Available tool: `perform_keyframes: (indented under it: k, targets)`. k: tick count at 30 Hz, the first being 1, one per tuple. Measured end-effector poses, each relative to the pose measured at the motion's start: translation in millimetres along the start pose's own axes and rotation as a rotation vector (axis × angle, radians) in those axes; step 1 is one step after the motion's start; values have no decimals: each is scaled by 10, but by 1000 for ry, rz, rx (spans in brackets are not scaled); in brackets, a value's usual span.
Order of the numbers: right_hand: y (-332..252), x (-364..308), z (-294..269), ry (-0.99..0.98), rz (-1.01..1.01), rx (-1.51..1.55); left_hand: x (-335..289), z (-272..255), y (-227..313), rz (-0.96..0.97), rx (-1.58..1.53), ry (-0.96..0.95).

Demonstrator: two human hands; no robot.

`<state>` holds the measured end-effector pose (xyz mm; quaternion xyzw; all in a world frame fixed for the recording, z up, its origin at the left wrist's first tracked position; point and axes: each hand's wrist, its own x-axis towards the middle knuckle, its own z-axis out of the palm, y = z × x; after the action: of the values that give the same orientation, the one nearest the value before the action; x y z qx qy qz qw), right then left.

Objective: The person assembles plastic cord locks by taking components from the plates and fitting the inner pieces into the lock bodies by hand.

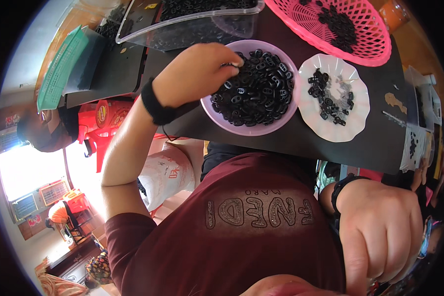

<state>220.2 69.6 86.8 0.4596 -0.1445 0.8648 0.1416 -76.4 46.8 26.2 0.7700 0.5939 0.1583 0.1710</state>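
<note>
At the left edge of a lilac bowl (297, 98), my left hand (202, 69) is closed in a pinch. A small black plastic piece shows between its thumb and forefinger. The bowl is heaped with black oval plastic pieces (259, 91), many with two holes, like cord stoppers. Touching the bowl on its right is a white scalloped plate (348, 126), which carries small black bits (325, 98) in loose clusters. Low on the right, close to the camera, my right hand (385, 227) is raised off the table with fingers curled. Its fingertips are hidden.
Beyond the bowl stand a clear plastic bin (197, 37) of black pieces and a pink basket (380, 44). A green basket (59, 69) is at the far left of the dark table (182, 123). A white sack (167, 172) sits below; other people are around.
</note>
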Motion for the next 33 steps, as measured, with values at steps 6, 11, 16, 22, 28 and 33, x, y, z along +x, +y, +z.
perform_keyframes:
  k: [6,11,16,22,28,33]
  targets:
    - [175,77,-125,-109,59,-42,336,193,-203,102,254,103]
    - [209,-102,-252,-132,14,-354,510,211,0,17,419,-9]
    - [21,-322,-517,1,25,-503,451,166,9,17,403,-6]
    - [42,-772,-701,327,-92,-523,124,67,-147,-40,229,63]
    - [83,-858,-769,613,-128,-591,-38,70,-177,-82,156,23]
    - [203,-804,-856,1049,-87,-849,-36,58,-155,-115,127,-2]
